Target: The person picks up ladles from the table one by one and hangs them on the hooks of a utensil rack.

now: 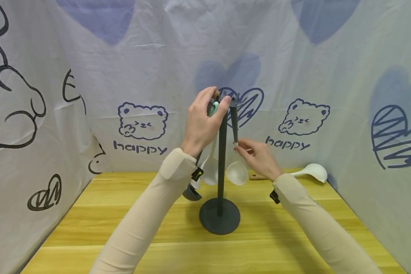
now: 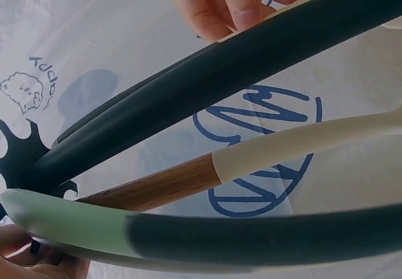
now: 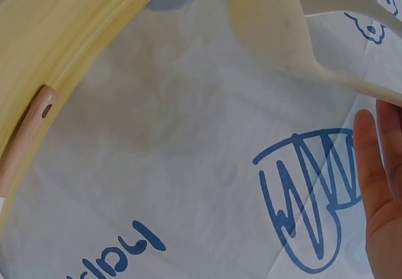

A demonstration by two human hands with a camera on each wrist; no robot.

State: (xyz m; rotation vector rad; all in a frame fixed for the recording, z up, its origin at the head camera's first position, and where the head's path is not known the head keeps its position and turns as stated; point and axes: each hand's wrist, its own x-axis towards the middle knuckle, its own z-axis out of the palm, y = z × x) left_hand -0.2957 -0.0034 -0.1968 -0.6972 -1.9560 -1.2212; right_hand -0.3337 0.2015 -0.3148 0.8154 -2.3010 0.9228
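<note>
A dark utensil stand point(image 1: 222, 163) rises from a round base, with a notched hook ring point(image 2: 19, 159) at its top. My left hand point(image 1: 205, 120) grips that top, thumb on the near right side. On the right of the pole hangs a white ladle point(image 1: 237, 173) with a dark upper handle point(image 1: 234, 123); my right hand point(image 1: 258, 156) pinches it low on the handle. Below the left hand hang a white utensil with a wooden handle point(image 2: 157, 181), a dark ladle point(image 1: 192, 193) and a green-ended dark handle point(image 2: 81, 222).
Another white ladle point(image 1: 315, 172) lies at the back right of the wooden table point(image 1: 123, 224), its wooden handle point(image 3: 28, 137) pointing left. A printed white cloth point(image 1: 191, 23) hangs behind and at both sides. The stand's round base point(image 1: 220, 224) rests mid-table.
</note>
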